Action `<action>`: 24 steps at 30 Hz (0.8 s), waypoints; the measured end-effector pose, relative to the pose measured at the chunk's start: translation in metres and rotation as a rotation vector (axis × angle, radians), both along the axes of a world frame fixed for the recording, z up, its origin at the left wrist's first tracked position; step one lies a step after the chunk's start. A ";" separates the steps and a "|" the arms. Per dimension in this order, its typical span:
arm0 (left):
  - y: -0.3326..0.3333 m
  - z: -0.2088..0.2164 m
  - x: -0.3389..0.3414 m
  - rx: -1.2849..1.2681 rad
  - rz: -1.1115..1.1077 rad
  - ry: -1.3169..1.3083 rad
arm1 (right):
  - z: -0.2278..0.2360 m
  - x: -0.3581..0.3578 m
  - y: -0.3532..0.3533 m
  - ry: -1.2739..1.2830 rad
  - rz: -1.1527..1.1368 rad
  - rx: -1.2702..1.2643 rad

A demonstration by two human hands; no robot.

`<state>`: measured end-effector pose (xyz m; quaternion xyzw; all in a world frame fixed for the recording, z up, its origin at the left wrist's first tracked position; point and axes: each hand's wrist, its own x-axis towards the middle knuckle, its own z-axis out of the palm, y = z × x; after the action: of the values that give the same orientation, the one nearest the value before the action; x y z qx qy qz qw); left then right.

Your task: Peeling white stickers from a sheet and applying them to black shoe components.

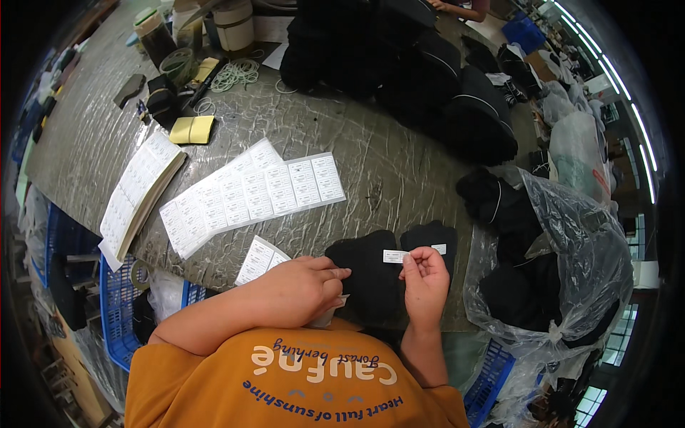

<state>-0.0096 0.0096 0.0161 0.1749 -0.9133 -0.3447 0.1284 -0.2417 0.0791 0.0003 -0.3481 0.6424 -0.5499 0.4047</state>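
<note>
A grey, crinkled plastic-covered table (371,164) fills the middle of the frame. At right sits one clear plastic bag (578,242) of black garments. Three white label sheets (250,192) lie spread at centre, beside one thick stack of label sheets (139,192) at left and one smaller sheet (258,258) below. Low at centre lies one pair of black socks (389,267). The right hand (426,279) pinches a small white rectangular sticker (394,256) over the socks; the left hand (310,285), loosely curled, presses fingertips on the sock.
</note>
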 end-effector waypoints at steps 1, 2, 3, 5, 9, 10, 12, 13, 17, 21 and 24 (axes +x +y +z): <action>0.000 0.000 0.000 -0.001 -0.011 -0.013 | 0.001 0.000 0.000 -0.023 -0.012 0.007; 0.000 -0.001 0.000 -0.002 -0.022 -0.027 | 0.001 0.001 0.000 -0.023 -0.012 0.007; 0.000 -0.002 0.000 -0.002 -0.020 -0.026 | 0.000 0.004 0.001 -0.006 0.014 0.012; 0.001 -0.004 0.000 0.022 -0.023 -0.020 | -0.001 0.008 0.001 0.011 0.040 0.017; 0.003 -0.005 -0.002 -0.004 -0.023 -0.004 | -0.002 0.017 -0.002 0.129 0.129 0.071; 0.004 -0.005 -0.003 0.001 -0.026 0.001 | -0.002 0.019 -0.003 0.189 0.149 0.088; 0.005 -0.007 -0.003 0.008 -0.027 0.007 | -0.006 0.020 -0.004 0.189 0.144 0.085; 0.005 -0.008 -0.004 -0.001 -0.024 0.015 | -0.007 0.020 -0.004 0.215 0.169 0.092; 0.008 -0.014 -0.004 -0.025 0.000 0.051 | -0.008 0.022 -0.006 0.242 0.200 0.094; 0.009 -0.013 -0.004 -0.038 0.011 0.067 | -0.012 0.022 -0.005 0.252 0.191 0.096; 0.008 -0.013 -0.004 -0.038 -0.001 0.069 | -0.014 0.022 -0.006 0.246 0.182 0.097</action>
<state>-0.0133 0.0178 0.0036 0.1599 -0.9148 -0.3331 0.1631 -0.2197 0.0735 -0.0137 -0.4497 0.6788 -0.4323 0.3874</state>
